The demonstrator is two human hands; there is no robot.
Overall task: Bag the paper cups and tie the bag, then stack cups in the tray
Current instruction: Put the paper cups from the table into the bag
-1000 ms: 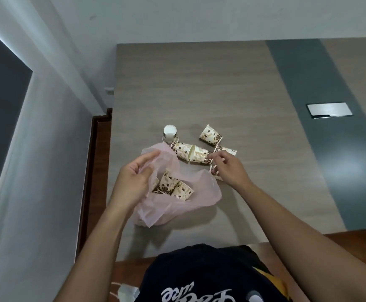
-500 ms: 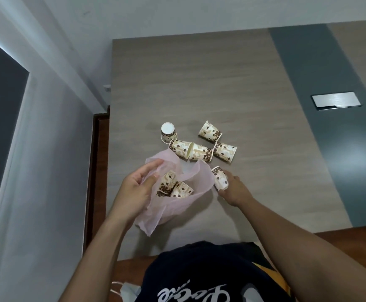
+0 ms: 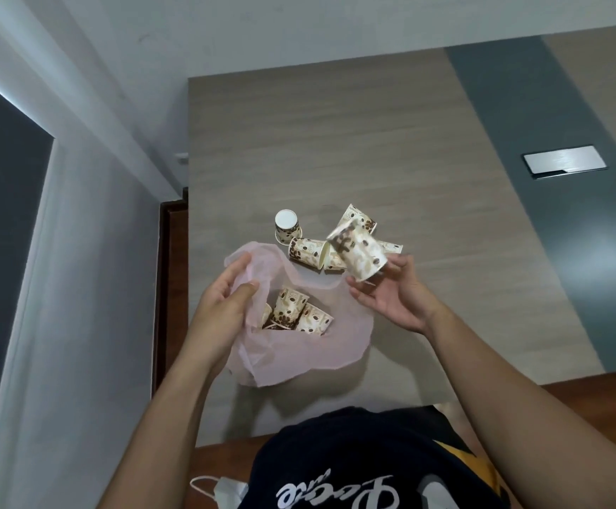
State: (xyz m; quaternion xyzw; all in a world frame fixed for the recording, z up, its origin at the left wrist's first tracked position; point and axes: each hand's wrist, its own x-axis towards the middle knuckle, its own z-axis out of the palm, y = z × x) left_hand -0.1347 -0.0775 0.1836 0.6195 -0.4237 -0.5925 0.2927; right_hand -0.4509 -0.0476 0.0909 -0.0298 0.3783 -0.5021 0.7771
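The pink plastic bag (image 3: pixel 299 347) lies on the wood-grain table (image 3: pixel 335 148) at the centre of the frame, its mouth spread wide and turned toward the top of the frame; the left hand (image 3: pixel 222 306) grips the bag's left rim, thumb and fingers pinched on the thin film, holding the mouth apart; inside the bag, just right of that hand, lie about three patterned paper cups (image 3: pixel 291 312), tipped on their sides and touching one another; the right hand (image 3: pixel 390 292) sits right of centre, palm turned up and fingers loosely spread; a blurred paper cup (image 3: pixel 357 253) is at the tips of those fingers, above the bag's upper right rim, tilted with its base toward the upper left; whether the fingertips grasp it or it has left them cannot be told, owing to the blur; beyond it, just above the bag's mouth, more cups rest on the table; one upturned cup (image 3: pixel 286 226) stands base up at the left of the group; two lying cups (image 3: pixel 312 253) are side by side touching the bag's edge; further cups are partly hidden behind the blurred one; a metal plate (image 3: pixel 565 161) is set in the grey strip at the right of the frame, well apart from the cups.
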